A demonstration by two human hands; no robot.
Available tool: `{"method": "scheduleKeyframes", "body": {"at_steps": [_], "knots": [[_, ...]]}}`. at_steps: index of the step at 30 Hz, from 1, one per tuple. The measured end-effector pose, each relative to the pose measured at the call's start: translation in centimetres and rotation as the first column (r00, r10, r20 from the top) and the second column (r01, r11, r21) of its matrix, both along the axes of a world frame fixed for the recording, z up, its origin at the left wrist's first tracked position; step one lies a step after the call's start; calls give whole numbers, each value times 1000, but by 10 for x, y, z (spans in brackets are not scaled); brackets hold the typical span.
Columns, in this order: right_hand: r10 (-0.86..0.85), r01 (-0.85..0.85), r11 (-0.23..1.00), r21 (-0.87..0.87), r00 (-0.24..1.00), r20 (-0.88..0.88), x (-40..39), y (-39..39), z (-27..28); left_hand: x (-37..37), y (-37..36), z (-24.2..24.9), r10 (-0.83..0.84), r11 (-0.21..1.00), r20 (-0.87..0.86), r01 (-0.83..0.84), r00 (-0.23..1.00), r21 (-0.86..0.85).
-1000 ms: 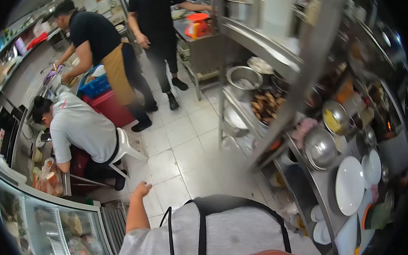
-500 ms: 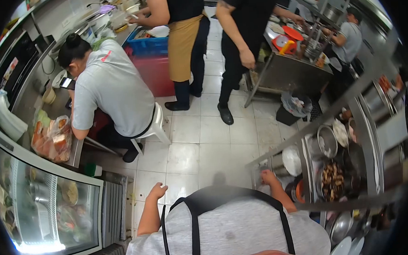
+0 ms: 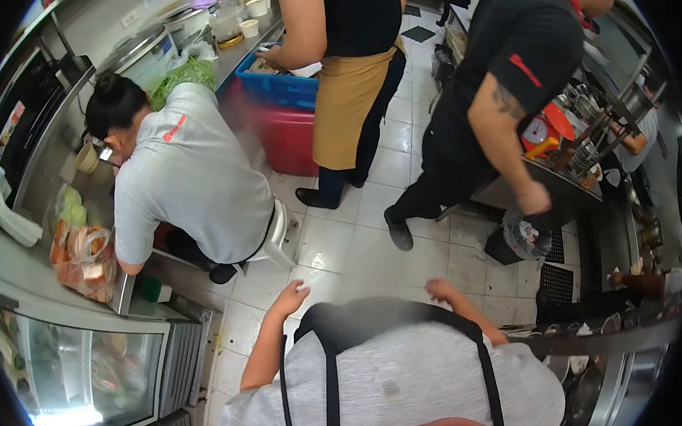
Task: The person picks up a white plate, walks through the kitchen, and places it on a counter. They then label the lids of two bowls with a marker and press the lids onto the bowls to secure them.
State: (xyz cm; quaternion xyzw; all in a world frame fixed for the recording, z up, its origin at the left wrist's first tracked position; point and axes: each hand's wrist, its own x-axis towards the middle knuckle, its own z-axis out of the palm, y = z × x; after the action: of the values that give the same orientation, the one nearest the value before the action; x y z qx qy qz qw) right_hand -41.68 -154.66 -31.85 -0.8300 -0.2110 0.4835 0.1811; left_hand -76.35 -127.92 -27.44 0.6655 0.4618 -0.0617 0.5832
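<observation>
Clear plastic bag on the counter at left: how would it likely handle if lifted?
The plastic bag looks thin and wrinkled, so it would probably sag rather than stay stiff. Filled with chunky orange pieces, it may feel fairly heavy, its contents shifting.

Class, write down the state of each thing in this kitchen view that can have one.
Left bare hand, fingers curled, grip unclear
Right bare hand, blurred, grip unclear
White plastic stool, upright, sat on
Blue plastic crate, open-topped, loaded
Clear plastic bag of orange and white food, filled
Glass-fronted display fridge, lit inside
Black bin, uncovered, lined with a plastic bag
</observation>
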Motion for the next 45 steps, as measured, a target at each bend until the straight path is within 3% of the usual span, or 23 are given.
{"method": "scheduleKeyframes", "body": {"at_steps": [2,4,5,7,8,9,10,13,17,19,23,28,30,33,35,37,40,43,45], "knots": [[18,-26,994,107,997,70,40,65,11,29,18,41,44,996,145,-32,988,-82],[-62,72,891,447,997,-37,56,134,75,58,42,81,77,989,303,-34,950,-145],[-72,100,817,568,995,-72,80,163,66,71,57,94,70,988,361,-14,930,-156],[-127,122,798,590,991,-34,99,211,126,95,92,114,48,984,465,38,884,-175],[-136,120,781,612,991,-21,114,227,147,108,111,122,9,989,524,70,852,-131],[-170,204,750,630,979,-114,126,242,168,125,134,133,-34,992,584,100,811,-81],[-175,168,739,652,983,-55,138,252,190,143,154,145,-79,991,640,129,764,-33],[-286,223,700,678,958,-20,181,267,237,200,200,205,-193,977,735,200,651,79],[-430,325,552,768,900,-72,230,271,273,281,253,245,-333,926,833,317,442,202],[-452,339,473,813,886,-107,245,276,289,320,263,269,-395,906,854,299,337,301],[-508,317,281,906,850,-139,276,296,316,396,272,295,-429,900,876,188,221,393],[-530,152,95,984,844,-80,331,327,353,473,284,292,-402,915,906,14,135,404],[-534,124,-54,991,835,-134,364,341,362,492,291,281,-410,903,906,-96,108,420],[-514,135,-225,965,825,-235,414,367,377,509,289,271,-371,836,921,-389,119,387],[-437,205,-296,933,840,-323,447,394,385,521,290,262,-449,726,889,-543,92,423],[-402,195,-252,948,870,-286,473,431,391,530,293,254,-531,577,836,-665,136,475],[-271,168,-37,985,947,-172,493,487,395,540,293,245,-523,353,819,-815,234,459],[-34,96,248,964,995,-91,507,537,383,545,297,243,-535,291,815,-857,223,425],[124,-66,319,945,992,27,510,558,367,543,299,240,-513,219,808,-866,290,450]]}}
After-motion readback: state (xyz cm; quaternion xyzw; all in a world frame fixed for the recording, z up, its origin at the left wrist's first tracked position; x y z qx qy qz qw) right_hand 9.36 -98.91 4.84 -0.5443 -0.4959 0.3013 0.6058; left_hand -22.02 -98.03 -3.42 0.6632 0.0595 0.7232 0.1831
